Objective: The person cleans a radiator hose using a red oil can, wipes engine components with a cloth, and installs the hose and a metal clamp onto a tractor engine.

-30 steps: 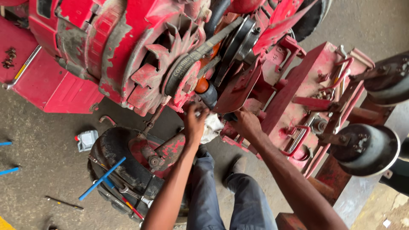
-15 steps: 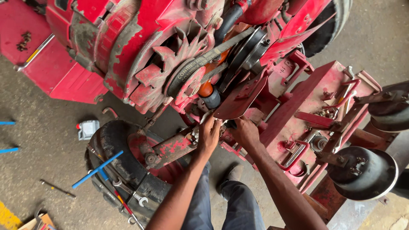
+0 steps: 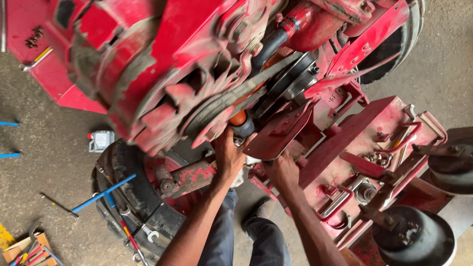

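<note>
In the head view, the left hand is seen closed around the orange and grey cylinder under the red engine, just below the black belt. The right hand is pressed under a red bracket; how far it is open cannot be told. A white cloth is seen between the hands. Wrenches are laid on the tyre.

Chipped, worn red-painted metal on engine; matt black rubber belt and tyre; rough grey concrete floor; white cloth.
</note>
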